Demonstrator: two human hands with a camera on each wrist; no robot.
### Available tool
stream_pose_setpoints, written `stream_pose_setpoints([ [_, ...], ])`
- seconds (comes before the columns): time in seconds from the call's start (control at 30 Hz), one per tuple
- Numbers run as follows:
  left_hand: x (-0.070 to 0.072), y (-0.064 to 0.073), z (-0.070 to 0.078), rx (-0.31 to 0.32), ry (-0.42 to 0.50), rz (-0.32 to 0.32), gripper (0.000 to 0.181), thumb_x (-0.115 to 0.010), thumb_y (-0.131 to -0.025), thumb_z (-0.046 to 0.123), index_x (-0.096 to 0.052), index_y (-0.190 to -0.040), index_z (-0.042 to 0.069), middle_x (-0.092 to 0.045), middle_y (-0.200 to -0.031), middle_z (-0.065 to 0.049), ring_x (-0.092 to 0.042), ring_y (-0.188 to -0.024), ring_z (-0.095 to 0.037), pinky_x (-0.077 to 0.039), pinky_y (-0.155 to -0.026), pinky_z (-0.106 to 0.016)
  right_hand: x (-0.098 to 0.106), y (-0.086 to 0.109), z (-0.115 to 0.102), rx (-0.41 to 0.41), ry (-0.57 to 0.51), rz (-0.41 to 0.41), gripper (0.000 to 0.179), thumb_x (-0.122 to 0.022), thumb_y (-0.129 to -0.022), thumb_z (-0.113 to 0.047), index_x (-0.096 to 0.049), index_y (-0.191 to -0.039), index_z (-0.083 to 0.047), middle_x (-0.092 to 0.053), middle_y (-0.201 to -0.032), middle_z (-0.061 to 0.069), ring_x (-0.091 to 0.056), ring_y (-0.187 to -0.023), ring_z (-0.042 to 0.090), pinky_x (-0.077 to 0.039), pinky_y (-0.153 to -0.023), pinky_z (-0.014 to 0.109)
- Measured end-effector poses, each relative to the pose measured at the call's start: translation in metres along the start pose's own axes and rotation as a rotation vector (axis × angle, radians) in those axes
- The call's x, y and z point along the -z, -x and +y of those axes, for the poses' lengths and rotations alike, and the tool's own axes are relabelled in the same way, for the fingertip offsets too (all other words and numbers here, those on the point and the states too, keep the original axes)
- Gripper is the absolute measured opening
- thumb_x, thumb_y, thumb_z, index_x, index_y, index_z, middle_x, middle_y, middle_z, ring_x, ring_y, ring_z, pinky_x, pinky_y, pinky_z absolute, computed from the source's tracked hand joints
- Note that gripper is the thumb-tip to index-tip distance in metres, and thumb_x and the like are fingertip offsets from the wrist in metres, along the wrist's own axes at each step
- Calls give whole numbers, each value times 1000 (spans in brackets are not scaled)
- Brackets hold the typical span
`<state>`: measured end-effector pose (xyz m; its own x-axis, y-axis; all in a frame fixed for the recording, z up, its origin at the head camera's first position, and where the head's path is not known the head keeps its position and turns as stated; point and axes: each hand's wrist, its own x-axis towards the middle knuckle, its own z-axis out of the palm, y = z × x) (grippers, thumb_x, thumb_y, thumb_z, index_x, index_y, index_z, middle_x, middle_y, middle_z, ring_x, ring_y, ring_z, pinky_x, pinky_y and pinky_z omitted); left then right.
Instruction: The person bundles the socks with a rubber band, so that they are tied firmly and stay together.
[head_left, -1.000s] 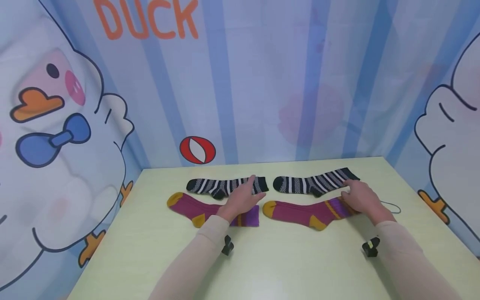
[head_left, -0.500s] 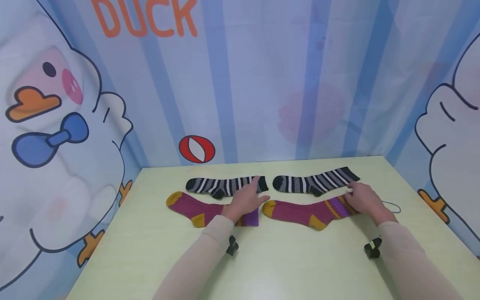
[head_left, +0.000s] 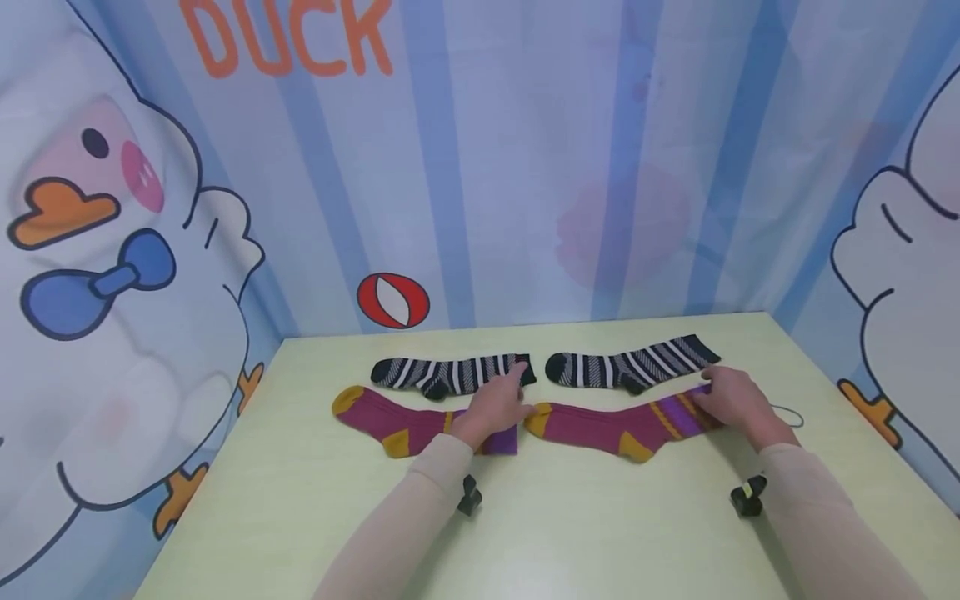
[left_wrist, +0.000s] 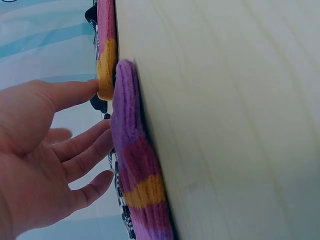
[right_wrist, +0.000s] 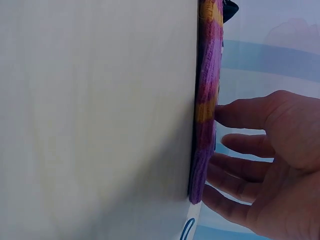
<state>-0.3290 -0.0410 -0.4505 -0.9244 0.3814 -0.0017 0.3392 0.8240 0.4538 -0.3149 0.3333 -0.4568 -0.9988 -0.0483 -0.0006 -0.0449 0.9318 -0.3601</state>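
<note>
Two maroon socks with mustard toes and heels and purple cuffs lie flat, toes to the left: a left maroon sock [head_left: 427,427] and a right maroon sock [head_left: 592,423]. Behind them are a left striped black-and-white sock [head_left: 450,375] and a right striped sock [head_left: 633,365]. My left hand [head_left: 495,408], fingers spread, is over the left maroon sock's cuff [left_wrist: 125,105]; its thumb reaches the right maroon sock's toe [left_wrist: 105,75]. The right hand [head_left: 735,400] has loosely bent fingers at the right maroon sock's cuff [right_wrist: 200,170], the thumb touching its striped part.
The socks lie on a pale yellow table [head_left: 585,533]. A thin cord loop [head_left: 787,415] is beyond the right hand. A curtain [head_left: 525,167] printed with ducks hangs behind and at the sides. Black wrist mounts [head_left: 470,497] sit under both sleeves.
My left hand has shifted slightly right, its thumb now at the right maroon sock's toe. The right hand has slid a little right along that sock's cuff. The socks stay in place.
</note>
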Motion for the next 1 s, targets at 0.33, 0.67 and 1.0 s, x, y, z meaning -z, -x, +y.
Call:
stream_pose_setpoints([
  [0.33,-8,-3,-2,-49,-14,-16,47,-74,-91,18,-60,-134,8,-71,-102,-4,-66,-93,-17,-52,-88,-38,0,-1,1,0,-26,31,55,-67,-89,-16,-51,-121,25,-56,-117,42,-56,-107,55,-45,-92,61],
  [0.67,-13,-5,-1,-59,-78,0,26,-73,-92,19,-72,-116,9,-70,-97,0,-62,-90,-17,-44,-89,-44,-4,0,6,-12,-89,66,53,-71,-87,-15,-53,-116,25,-60,-109,39,-60,-100,52,-48,-87,58],
  [1.0,-12,-4,0,-64,-66,13,8,-72,-92,18,-72,-97,12,-67,-88,5,-59,-84,-15,-42,-85,-42,-4,2,7,-43,-120,63,28,-72,-86,-16,-63,-85,10,-63,-82,20,-58,-74,31,-49,-68,44],
])
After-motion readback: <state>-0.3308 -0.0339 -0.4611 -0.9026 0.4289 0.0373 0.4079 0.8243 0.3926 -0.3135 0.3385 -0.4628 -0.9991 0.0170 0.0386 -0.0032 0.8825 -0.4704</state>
